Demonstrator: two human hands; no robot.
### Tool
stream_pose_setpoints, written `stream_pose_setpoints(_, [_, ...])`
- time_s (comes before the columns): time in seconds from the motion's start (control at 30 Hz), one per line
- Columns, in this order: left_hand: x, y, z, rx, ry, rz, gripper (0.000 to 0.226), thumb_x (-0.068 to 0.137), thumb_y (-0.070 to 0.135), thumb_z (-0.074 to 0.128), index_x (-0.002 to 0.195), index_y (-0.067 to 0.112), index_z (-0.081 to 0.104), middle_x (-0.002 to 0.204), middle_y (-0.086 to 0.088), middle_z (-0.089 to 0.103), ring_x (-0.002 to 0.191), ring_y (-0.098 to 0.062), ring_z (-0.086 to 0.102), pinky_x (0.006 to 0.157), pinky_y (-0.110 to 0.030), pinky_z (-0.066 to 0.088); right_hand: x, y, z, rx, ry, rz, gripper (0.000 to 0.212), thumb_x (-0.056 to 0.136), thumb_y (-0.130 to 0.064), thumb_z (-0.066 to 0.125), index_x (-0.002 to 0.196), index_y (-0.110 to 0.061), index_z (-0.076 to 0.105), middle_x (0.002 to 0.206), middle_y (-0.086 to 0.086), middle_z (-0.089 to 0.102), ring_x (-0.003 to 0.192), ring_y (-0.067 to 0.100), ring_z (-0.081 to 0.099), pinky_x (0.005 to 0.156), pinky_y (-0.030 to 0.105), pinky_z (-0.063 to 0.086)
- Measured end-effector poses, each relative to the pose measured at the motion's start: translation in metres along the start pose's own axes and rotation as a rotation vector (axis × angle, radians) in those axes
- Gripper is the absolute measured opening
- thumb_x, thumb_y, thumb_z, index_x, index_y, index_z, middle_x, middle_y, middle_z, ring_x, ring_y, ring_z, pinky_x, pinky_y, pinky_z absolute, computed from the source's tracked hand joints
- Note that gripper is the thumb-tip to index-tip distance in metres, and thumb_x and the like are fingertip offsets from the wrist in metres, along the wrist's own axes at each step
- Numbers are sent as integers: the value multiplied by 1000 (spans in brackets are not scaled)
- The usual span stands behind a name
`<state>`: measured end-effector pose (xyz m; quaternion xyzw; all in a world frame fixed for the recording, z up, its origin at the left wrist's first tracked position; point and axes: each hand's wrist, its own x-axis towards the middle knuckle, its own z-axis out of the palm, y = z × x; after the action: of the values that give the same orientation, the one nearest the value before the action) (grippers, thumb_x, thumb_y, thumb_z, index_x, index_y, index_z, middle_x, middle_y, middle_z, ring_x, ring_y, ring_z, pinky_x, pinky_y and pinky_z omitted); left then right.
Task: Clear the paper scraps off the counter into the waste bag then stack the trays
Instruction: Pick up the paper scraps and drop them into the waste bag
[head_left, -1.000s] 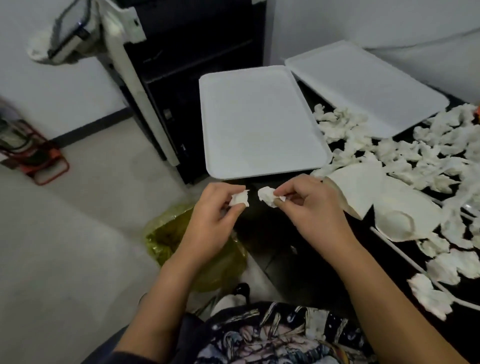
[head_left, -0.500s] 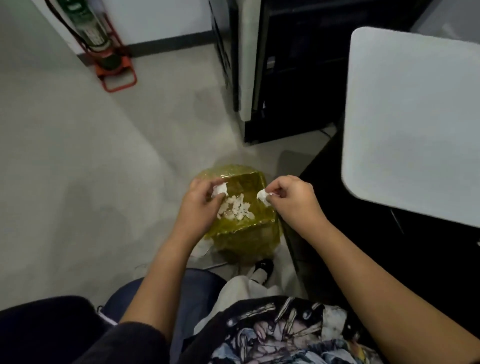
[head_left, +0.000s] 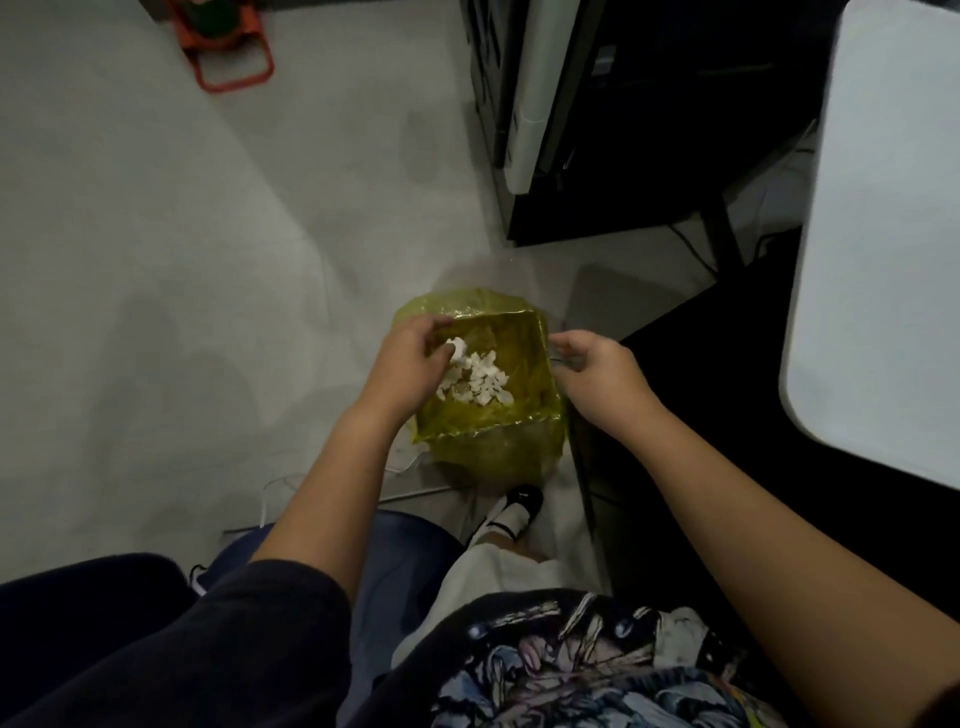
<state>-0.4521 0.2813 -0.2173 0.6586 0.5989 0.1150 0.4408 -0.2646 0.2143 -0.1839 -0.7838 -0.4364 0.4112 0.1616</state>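
A yellow-green waste bag (head_left: 493, 441) stands open on the floor beside the dark counter (head_left: 691, 353). Several white paper scraps (head_left: 480, 384) lie inside it. My left hand (head_left: 413, 361) hovers over the bag's left side and pinches a small white scrap (head_left: 457, 345) at its fingertips. Over the bag's right rim, my right hand (head_left: 597, 366) has its fingers loosely curled, with no scrap visible in it. One white tray (head_left: 883, 234) lies on the counter at the right edge. The other tray and the rest of the scraps are out of view.
A black cabinet with a white panel (head_left: 535, 104) stands behind the bag. A red metal stand (head_left: 228, 57) sits on the grey floor at the far left. My shoe (head_left: 519, 506) is just in front of the bag.
Both hands carried scraps from the counter down over the bag as my view swung to the floor. The scrap once pinched in my right hand is gone from it.
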Motion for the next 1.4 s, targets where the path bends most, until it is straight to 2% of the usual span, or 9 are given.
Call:
stream_pose_setpoints(0.27, [-12,12,2,-52,10,0,29,92,14,57,120,14,60,117,-3,61,101,-13,56,87,-22,41,-19,1,-22,94,36,-49,36,90,-8,57,125,-16,58,127,4,57,117,16,54,99,26,43])
stream_pose_setpoints(0.37, [-22,26,6,-69,32,40,26,92,13,56,118,14,62,113,-1,62,97,-11,56,86,-23,44,-33,0,-29,130,36,-108,34,91,-9,56,124,-16,59,125,3,59,116,15,55,101,31,45])
stream_pose_setpoints(0.43, [-31,39,9,-68,46,86,25,93,14,55,117,13,62,112,-1,63,96,-11,57,83,-19,45,-46,-1,-36,166,37,-137,33,91,-10,56,124,-16,59,124,1,59,115,14,55,99,29,47])
stream_pose_setpoints(0.53, [-49,63,14,-78,72,161,22,93,16,54,113,18,64,108,2,64,88,-3,58,70,-3,42,-71,-1,-51,193,45,-179,32,92,-13,55,123,-17,60,121,-1,61,110,11,57,96,26,47])
stream_pose_setpoints(0.63, [-77,96,19,-146,107,276,21,93,17,55,108,29,64,107,4,66,89,1,59,76,-6,44,-107,1,-72,253,79,-243,32,91,-15,57,123,-15,60,119,-2,64,109,8,58,98,27,47])
stream_pose_setpoints(0.8, [-143,162,35,-183,66,503,23,93,18,55,104,37,59,103,13,64,93,4,59,76,-4,44,-184,25,-116,387,217,-278,28,91,-19,58,119,-22,62,105,-12,65,98,2,60,89,16,46])
stream_pose_setpoints(1.07, [-224,238,121,-173,-215,771,22,90,17,58,107,31,62,98,15,62,88,1,58,78,-16,49,-295,109,-167,564,615,-172,19,87,-20,63,92,-38,64,86,-14,68,84,3,65,75,20,50])
stream_pose_setpoints(1.2, [-264,255,171,-108,-349,953,28,88,12,61,106,33,60,100,13,62,91,2,59,81,-10,45,-350,154,-183,589,769,-78,17,87,-21,63,94,-36,67,83,-13,68,81,3,64,72,16,47])
stream_pose_setpoints(1.4, [-314,253,230,16,-625,995,26,84,23,67,109,32,64,101,17,58,95,2,55,80,-10,43,-420,217,-182,593,936,94,14,88,-20,62,94,-32,65,88,-12,67,81,9,64,70,19,48])
